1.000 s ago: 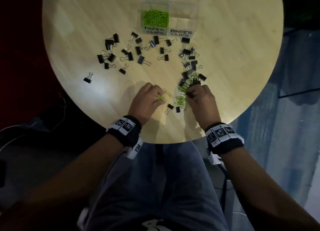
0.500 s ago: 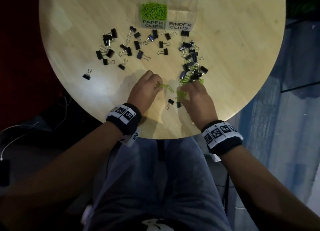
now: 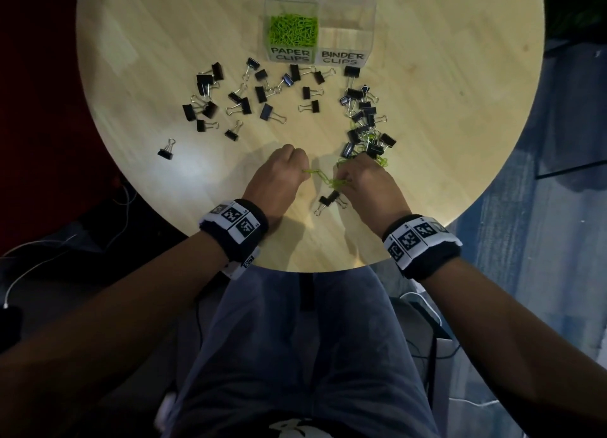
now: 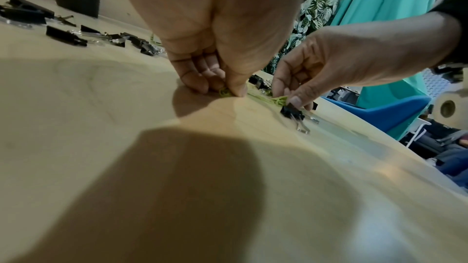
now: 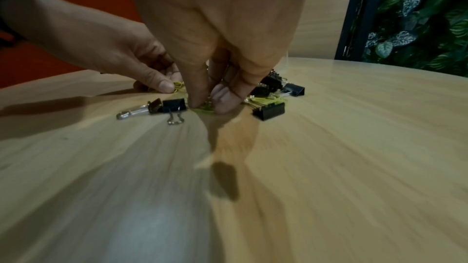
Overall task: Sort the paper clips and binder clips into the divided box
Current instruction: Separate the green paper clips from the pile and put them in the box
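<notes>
Several green paper clips (image 3: 320, 174) lie in a loose tangled string on the round wooden table (image 3: 460, 76), on the near side of the divided box (image 3: 320, 31) and well apart from it. The string's long axis runs roughly left to right between the two hands. The left hand (image 3: 279, 178) pinches its left end between thumb and curled fingers (image 4: 195, 79), pressed down at the table surface. The right hand (image 3: 368, 184) pinches the right end, thumb and fingertips narrowed on the clips (image 5: 205, 107). How many clips each hand holds cannot be told.

Two black binder clips (image 3: 330, 198) lie just beside the right hand's thumb, on the side away from the box, wire handles pointing away from the box. More binder clips mixed with green paper clips form a cluster (image 3: 364, 125) between the right hand and the box. Further binder clips (image 3: 236, 99) lie scattered near the box, on its near side.

In the box, the compartment labelled PAPER CLIPS (image 3: 293, 31) holds a green heap; the one labelled BINDER CLIPS (image 3: 346, 33) adjoins it.
</notes>
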{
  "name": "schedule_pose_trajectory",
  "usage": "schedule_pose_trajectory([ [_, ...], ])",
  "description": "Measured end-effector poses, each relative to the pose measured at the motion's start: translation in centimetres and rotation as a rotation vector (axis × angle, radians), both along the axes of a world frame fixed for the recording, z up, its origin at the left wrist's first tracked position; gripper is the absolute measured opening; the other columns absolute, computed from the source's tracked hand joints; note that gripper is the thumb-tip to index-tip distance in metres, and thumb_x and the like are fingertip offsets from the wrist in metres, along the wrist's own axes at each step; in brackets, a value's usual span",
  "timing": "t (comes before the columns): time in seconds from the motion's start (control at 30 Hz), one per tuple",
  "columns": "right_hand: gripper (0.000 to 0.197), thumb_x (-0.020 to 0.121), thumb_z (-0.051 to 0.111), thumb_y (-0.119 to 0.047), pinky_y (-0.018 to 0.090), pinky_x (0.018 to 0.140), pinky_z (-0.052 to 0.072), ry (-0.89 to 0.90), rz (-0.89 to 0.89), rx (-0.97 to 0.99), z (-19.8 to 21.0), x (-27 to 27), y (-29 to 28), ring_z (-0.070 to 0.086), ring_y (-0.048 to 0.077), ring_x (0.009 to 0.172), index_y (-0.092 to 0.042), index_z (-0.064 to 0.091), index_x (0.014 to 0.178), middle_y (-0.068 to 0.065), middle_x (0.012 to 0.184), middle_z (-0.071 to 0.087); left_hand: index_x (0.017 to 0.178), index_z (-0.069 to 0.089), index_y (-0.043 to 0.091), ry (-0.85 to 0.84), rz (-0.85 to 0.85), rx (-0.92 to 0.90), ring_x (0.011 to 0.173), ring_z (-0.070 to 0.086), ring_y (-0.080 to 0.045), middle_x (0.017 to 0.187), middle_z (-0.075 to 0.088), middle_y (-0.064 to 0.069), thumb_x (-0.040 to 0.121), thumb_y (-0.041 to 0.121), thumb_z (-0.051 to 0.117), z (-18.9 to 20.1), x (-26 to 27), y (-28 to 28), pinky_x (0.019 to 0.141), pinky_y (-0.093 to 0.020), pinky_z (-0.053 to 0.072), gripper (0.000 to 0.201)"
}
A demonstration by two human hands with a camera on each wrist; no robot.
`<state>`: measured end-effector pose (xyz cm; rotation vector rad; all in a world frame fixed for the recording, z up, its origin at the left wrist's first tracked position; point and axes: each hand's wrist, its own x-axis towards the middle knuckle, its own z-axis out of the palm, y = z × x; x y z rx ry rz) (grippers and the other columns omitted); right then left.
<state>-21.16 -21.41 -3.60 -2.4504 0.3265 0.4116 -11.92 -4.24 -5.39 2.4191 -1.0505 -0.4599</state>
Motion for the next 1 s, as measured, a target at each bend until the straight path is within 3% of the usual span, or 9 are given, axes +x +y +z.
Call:
schedule_pose_trajectory([
  [0.1,0.006,0.086,0.063,-0.003,0.040,0.071,0.051,0.066,0.030,0.019,0.1,0.9,0.1,0.057,0.025,0.081,-0.009,0.062,0.084,0.007,0.094,0.057,0.084,0.056,0.001,-0.013,-0.044,0.061,0.071,0.052,-0.026,0.082,0.055,-0.014,0.086,0.010,0.068,0.4,0.1,-0.2,0.054,-0.035,0.046,0.015],
  [0.2,0.009,0.088,0.059,-0.001,0.035,0.071,0.051,0.098,-0.020,0.081,0.8,2.0,-0.3,0.060,0.023,0.081,-0.006,0.065,0.085,0.008,0.090,0.063,0.086,0.055,0.004,0.076,-0.015,0.097,0.072,0.050,-0.022,0.084,0.053,-0.010,0.089,0.014,0.066,0.9,0.9,-0.5,0.058,-0.038,0.048,0.016],
  [0.37,0.006,0.092,0.063,-0.012,0.009,0.060,0.049,-0.018,-0.178,0.206,3.6,5.1,-1.5,0.061,0.005,0.067,-0.013,0.068,0.092,-0.004,0.082,0.066,0.096,0.057,0.014,0.216,0.271,-0.021,0.074,0.053,0.002,0.088,0.055,0.009,0.097,0.018,0.055,4.1,5.4,-1.8,0.063,-0.010,0.041,0.005],
  [0.5,0.012,0.085,0.060,-0.012,0.026,0.067,0.057,-0.167,-0.363,0.261,4.9,12.1,-2.4,0.068,0.012,0.072,-0.015,0.071,0.087,-0.003,0.081,0.072,0.095,0.062,0.010,0.155,0.435,-0.249,0.074,0.055,0.009,0.089,0.062,0.009,0.095,0.016,0.058,6.4,11.4,-4.2,0.066,-0.003,0.043,0.007],
  [0.57,0.009,0.080,0.062,-0.013,0.031,0.069,0.058,-0.227,-0.429,0.299,5.0,15.9,-2.4,0.070,0.015,0.072,-0.016,0.071,0.082,0.000,0.078,0.073,0.090,0.062,0.017,0.129,0.501,-0.210,0.073,0.055,0.007,0.088,0.063,0.010,0.094,0.015,0.057,6.6,14.1,-5.5,0.066,-0.002,0.042,0.006],
  [0.63,0.009,0.081,0.062,-0.012,0.028,0.072,0.056,-0.256,-0.439,0.253,4.9,19.1,-2.1,0.069,0.017,0.078,-0.015,0.071,0.082,0.004,0.084,0.073,0.080,0.060,0.023,0.075,0.525,-0.139,0.070,0.054,0.003,0.083,0.062,0.011,0.092,0.012,0.054,6.4,16.1,-6.8,0.063,-0.003,0.040,0.017],
  [0.73,0.021,0.086,0.053,-0.008,0.014,0.070,0.042,-0.194,-0.323,0.054,4.2,21.6,-1.9,0.065,0.017,0.095,-0.009,0.073,0.094,0.005,0.102,0.071,0.091,0.069,0.015,0.061,0.525,-0.074,0.087,0.061,-0.011,0.096,0.068,0.001,0.089,0.010,0.051,5.8,17.2,-7.6,0.076,-0.018,0.047,0.018],
  [0.87,0.027,0.086,0.061,-0.013,0.020,0.083,0.044,-0.213,-0.228,0.000,4.1,20.0,-2.6,0.061,0.018,0.100,-0.010,0.067,0.112,0.007,0.111,0.066,0.106,0.064,0.015,0.042,0.562,-0.128,0.096,0.060,-0.014,0.110,0.062,-0.004,0.091,0.011,0.055,5.1,15.9,-6.4,0.083,-0.023,0.050,0.019],
  [1.0,0.026,0.085,0.065,-0.018,0.021,0.081,0.047,-0.295,-0.328,0.060,4.2,13.0,-4.6,0.062,0.013,0.088,-0.013,0.068,0.110,0.004,0.104,0.067,0.101,0.061,0.014,0.097,0.494,-0.218,0.088,0.058,-0.010,0.105,0.060,-0.003,0.091,0.010,0.055,4.6,8.7,-5.0,0.075,-0.017,0.050,0.012],
])
